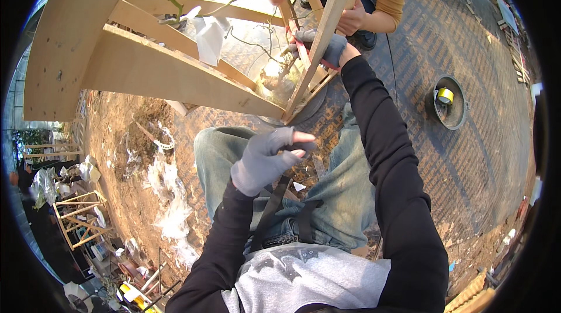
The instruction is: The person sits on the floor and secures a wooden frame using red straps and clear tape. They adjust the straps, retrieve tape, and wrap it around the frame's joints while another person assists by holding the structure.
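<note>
My left hand [266, 160], in a grey glove with bare fingertips, hovers above my knees. Its thumb and fingers are bent but apart, with nothing between them. My right hand [328, 49], gloved alike, reaches into a tapering wooden frame [187, 73], partly behind a slanted wooden post [324, 35]. Its fingers are closed beside a red ribbon [302, 53]; the post hides what they hold. Thin bare branches [251, 44] rise inside the frame from a wrapped root ball [274, 82]. A white sheet [209, 39] hangs among them.
Opposite me a co-worker's hand [352, 19] is at the post. To the right, a black round pan [457, 120] holds a roll of yellow tape [445, 96]. Crumpled clear plastic [169, 196] and a handsaw [155, 136] lie on the soil at left. A small wooden frame [82, 219] stands beyond.
</note>
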